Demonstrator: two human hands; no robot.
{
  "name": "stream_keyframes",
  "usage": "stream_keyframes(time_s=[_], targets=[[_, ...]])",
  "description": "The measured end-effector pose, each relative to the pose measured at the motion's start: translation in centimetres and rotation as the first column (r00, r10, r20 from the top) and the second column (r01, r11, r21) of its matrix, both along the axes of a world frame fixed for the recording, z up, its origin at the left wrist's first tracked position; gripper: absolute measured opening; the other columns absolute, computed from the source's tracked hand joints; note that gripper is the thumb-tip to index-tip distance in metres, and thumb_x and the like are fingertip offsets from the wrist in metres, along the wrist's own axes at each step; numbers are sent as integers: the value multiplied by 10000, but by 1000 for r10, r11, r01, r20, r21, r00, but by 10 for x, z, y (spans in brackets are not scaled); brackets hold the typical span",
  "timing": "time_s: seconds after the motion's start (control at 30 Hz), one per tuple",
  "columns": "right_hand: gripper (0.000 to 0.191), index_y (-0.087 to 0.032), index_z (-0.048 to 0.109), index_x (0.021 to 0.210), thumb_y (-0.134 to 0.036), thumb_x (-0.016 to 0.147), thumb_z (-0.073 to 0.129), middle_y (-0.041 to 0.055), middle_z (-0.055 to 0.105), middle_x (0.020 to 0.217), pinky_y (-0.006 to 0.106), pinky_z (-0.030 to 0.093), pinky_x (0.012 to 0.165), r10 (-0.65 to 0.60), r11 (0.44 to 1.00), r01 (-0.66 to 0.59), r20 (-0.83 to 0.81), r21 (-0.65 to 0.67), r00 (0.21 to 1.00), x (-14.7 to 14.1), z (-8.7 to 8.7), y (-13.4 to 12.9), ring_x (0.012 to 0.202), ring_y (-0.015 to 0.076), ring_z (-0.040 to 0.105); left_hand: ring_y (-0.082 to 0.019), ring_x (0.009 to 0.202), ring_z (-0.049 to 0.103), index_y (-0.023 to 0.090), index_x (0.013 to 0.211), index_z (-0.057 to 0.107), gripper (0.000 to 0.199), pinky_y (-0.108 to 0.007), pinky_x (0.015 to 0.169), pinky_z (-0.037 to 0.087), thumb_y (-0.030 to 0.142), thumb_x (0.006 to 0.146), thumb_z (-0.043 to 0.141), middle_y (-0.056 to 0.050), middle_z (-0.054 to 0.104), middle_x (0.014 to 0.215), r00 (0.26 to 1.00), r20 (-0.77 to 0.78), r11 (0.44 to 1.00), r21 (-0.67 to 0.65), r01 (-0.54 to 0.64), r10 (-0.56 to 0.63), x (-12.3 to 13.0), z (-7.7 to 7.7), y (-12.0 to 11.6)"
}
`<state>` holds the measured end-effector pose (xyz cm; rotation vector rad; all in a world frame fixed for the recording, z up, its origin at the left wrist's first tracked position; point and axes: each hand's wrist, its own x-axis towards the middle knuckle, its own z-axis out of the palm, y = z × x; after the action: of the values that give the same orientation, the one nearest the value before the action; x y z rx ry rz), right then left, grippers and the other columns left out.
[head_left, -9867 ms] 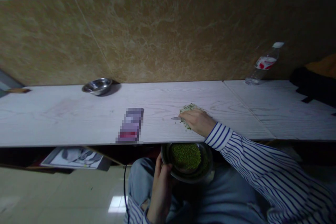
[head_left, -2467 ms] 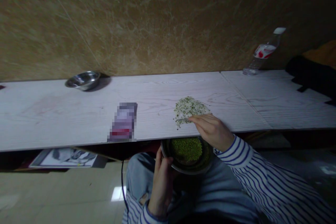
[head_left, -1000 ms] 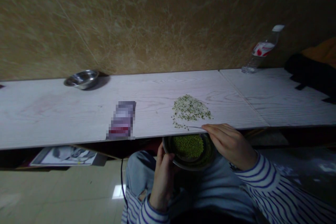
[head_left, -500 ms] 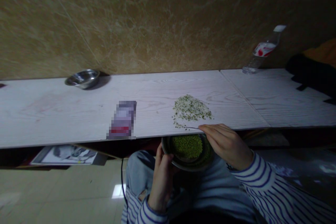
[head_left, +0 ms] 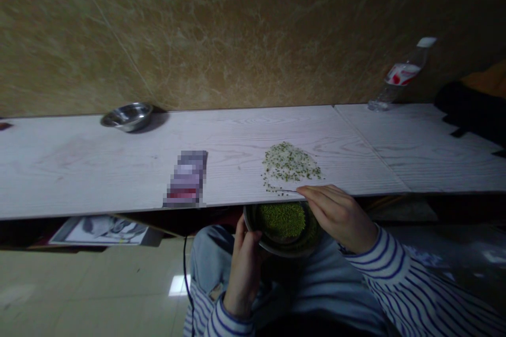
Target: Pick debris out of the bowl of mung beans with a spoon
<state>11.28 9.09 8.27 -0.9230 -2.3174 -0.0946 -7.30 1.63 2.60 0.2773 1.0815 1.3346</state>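
My left hand (head_left: 245,260) grips the rim of a metal bowl (head_left: 272,247) just below the table's front edge, above my lap. Green beans (head_left: 282,220), probably mung beans, lie inside that bowl. My right hand (head_left: 340,216) rests at the edge with its fingers pinched on a thin dark tool (head_left: 288,190), whose kind I cannot make out. The tool's tip lies among a few stray beans. Beyond it, a patch of white grains mixed with green beans (head_left: 291,163) is spread on the tabletop.
The white wood-grain table (head_left: 229,168) runs along a marbled wall (head_left: 237,37). An empty metal bowl (head_left: 128,117) stands at the back left, a blurred-out flat item (head_left: 186,179) nearer. Right are a plastic bottle (head_left: 401,75) and dark cloth (head_left: 470,110). A cable (head_left: 185,268) hangs below.
My right hand and the tool have shifted very slightly left along the table edge. The whole view has moved a little; my left hand keeps its hold on the bowl.
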Motion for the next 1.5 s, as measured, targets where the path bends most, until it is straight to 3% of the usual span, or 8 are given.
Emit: stream_keyframes(time_s=[0.8,1.1,1.5], targets=[[298,-128,623,1101,-29,862,476,98,722,990,347,550,805,92,994,-93,-14,-48,996,-11,3,-8,901,186,669,-232,1131,535,257,1270,480,502,-369,896,471,184,778,546,-48,579,1242,1000,22,1000,5,-7,7,-3,2,2],[268,-103,617,1078,-18,855,494,106,721,989,358,548,802,55,998,-55,15,-13,998,-9,1,-2,894,196,666,-217,1109,538,258,1287,470,523,-360,880,481,179,775,538,-47,570,1255,1000,-1,1000,-22,-15,15,-5,5,3],[282,-126,627,1081,-36,868,466,102,725,994,357,547,830,-24,1000,24,23,16,999,0,-1,19,902,203,679,-259,1160,536,252,1315,470,565,-358,858,497,205,762,575,-69,577,1272,999,6,999,-8,-48,48,-9,-2,1]])
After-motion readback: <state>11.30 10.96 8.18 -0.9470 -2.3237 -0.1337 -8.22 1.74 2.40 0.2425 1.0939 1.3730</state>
